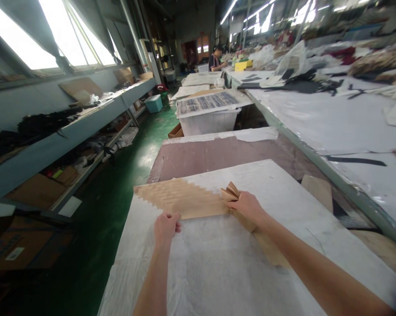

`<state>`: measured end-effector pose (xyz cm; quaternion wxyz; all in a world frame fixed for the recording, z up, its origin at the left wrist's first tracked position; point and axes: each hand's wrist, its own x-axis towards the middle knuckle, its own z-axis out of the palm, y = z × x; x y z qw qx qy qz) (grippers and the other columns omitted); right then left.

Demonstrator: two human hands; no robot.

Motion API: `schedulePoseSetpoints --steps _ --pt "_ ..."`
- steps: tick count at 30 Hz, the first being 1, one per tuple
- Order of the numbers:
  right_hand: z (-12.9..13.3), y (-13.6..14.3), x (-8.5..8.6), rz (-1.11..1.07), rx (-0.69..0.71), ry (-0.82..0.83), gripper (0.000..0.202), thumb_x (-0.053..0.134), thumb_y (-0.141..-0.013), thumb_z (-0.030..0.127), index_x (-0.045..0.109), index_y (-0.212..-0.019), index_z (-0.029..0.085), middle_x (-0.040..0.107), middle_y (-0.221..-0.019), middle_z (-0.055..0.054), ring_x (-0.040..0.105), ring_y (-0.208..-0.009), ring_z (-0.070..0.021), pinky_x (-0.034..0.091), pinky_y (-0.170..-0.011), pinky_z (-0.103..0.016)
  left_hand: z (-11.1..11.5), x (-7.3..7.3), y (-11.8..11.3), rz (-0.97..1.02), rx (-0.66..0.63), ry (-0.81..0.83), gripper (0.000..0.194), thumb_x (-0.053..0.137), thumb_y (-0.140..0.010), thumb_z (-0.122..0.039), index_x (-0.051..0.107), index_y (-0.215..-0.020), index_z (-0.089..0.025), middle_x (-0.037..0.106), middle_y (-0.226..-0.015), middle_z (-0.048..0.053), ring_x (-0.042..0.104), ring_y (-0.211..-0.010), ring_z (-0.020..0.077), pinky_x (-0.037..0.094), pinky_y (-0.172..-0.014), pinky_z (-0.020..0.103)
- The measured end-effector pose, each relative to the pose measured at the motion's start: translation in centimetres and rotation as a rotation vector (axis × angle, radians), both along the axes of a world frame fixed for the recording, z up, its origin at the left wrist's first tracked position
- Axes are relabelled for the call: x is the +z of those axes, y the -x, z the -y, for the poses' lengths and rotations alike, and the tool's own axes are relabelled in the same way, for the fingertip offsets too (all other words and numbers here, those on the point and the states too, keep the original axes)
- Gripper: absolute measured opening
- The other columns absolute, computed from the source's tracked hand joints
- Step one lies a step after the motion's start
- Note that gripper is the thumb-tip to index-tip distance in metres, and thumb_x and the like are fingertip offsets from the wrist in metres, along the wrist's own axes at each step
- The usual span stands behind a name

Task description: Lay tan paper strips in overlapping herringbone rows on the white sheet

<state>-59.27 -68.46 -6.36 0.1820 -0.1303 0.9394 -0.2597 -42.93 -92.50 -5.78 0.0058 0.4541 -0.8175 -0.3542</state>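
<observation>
Overlapping tan strips (181, 197), paper-like, lie fanned in a stepped row on a white-covered table (204, 259). At the near left end of this row, my left hand (166, 226) is closed in a pinch on the edge of the front strip. My right hand (248, 206) grips a folded bundle of tan strips (230, 192) at the row's right end, and its fingers partly hide the bundle. More tan material (270, 248) hangs or lies beneath my right wrist and forearm, which cover part of it.
Beyond the sheet is a brown board (198, 158), then a white plastic bin (211, 123) with a covered top. A long worktable (296, 118) runs along the right. Shelving (102, 114) lines the left, past a green floor (119, 188). A person (216, 59) works far back.
</observation>
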Motion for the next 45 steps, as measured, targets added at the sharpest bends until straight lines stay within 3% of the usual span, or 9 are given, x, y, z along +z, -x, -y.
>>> schedulePoseSetpoints --steps 12,22,26,29,31,34,36,41,45 --pt "0.3 -0.1 -0.2 0.005 0.006 -0.011 0.034 0.065 -0.068 0.033 0.068 -0.093 0.010 0.072 -0.088 -0.014 0.066 -0.081 -0.0238 0.039 -0.058 -0.025 -0.3 0.9 0.2 0.054 -0.059 0.052 0.027 0.053 -0.072 -0.042 0.057 -0.059 -0.019 0.068 -0.053 0.005 0.061 -0.047 0.0185 0.041 -0.047 0.027" --pt "0.1 0.1 0.0 0.038 0.031 -0.042 0.035 0.065 -0.069 0.033 0.069 -0.095 0.010 0.072 -0.088 -0.013 0.067 -0.079 -0.0217 0.040 -0.054 -0.024 -0.1 0.8 0.4 0.137 -0.093 0.070 0.030 0.050 -0.076 -0.045 0.060 -0.068 -0.018 0.072 -0.063 0.006 0.065 -0.052 0.0181 0.044 -0.048 0.026" --pt "0.7 0.1 0.5 0.018 0.062 -0.111 0.034 0.066 -0.068 0.033 0.068 -0.094 0.010 0.072 -0.091 -0.015 0.067 -0.082 -0.0241 0.041 -0.056 -0.025 -0.5 2.1 0.8 0.235 -0.153 0.198 0.032 0.050 -0.078 -0.043 0.064 -0.067 -0.016 0.070 -0.062 0.009 0.065 -0.056 0.0215 0.046 -0.056 0.030" --pt "0.7 0.3 0.8 -0.010 0.088 -0.164 0.035 0.068 -0.068 0.037 0.069 -0.093 0.013 0.071 -0.094 -0.016 0.067 -0.086 -0.0266 0.044 -0.061 -0.026 -1.3 3.2 1.1 0.292 -0.142 0.381 0.035 0.054 -0.079 -0.041 0.065 -0.094 -0.011 0.071 -0.083 0.017 0.066 -0.077 0.0306 0.047 -0.069 0.040" --pt "0.3 0.4 0.9 -0.025 0.102 -0.195 0.040 0.069 -0.068 0.043 0.068 -0.095 0.014 0.071 -0.096 -0.016 0.066 -0.090 -0.0277 0.046 -0.065 -0.028 -2.2 3.4 1.3 0.287 -0.242 0.607 0.036 0.051 -0.084 -0.032 0.058 -0.112 -0.011 0.068 -0.098 0.019 0.063 -0.091 0.0321 0.046 -0.074 0.042" --pt "-0.9 0.9 0.9 -0.036 0.120 -0.242 0.045 0.069 -0.067 0.048 0.067 -0.098 0.014 0.070 -0.098 -0.017 0.066 -0.093 -0.0294 0.047 -0.068 -0.030 -3.8 2.8 1.3 0.230 -0.587 0.910 0.025 0.043 -0.087 -0.015 0.061 -0.106 -0.019 0.065 -0.101 0.011 0.058 -0.099 0.0247 0.045 -0.080 0.035" --pt "-2.2 1.3 0.9 -0.030 0.133 -0.274 0.045 0.070 -0.066 0.047 0.067 -0.097 0.014 0.070 -0.097 -0.017 0.066 -0.091 -0.0299 0.047 -0.067 -0.031 -4.6 2.0 1.0 0.203 -0.726 0.952 0.022 0.045 -0.087 -0.011 0.064 -0.095 -0.020 0.064 -0.099 0.008 0.056 -0.098 0.0219 0.044 -0.082 0.032" --pt "-7.3 2.4 1.4 -0.006 0.167 -0.347 0.033 0.074 -0.059 0.032 0.067 -0.086 0.014 0.070 -0.087 -0.015 0.067 -0.084 -0.0299 0.045 -0.063 -0.031 -5.5 0.6 -0.4 0.180 -0.745 0.959 0.026 0.045 -0.086 -0.008 0.062 -0.106 -0.013 0.062 -0.101 0.010 0.054 -0.097 0.0249 0.045 -0.080 0.036" --pt "-12.4 2.8 2.6 -0.052 0.133 -0.361 0.028 0.071 -0.063 0.027 0.065 -0.087 0.013 0.068 -0.089 -0.018 0.064 -0.088 -0.0350 0.044 -0.067 -0.037 -5.6 0.4 -0.9 0.168 -0.724 0.966 0.030 0.044 -0.086 -0.007 0.059 -0.112 -0.011 0.061 -0.102 0.011 0.054 -0.098 0.0256 0.046 -0.079 0.036"
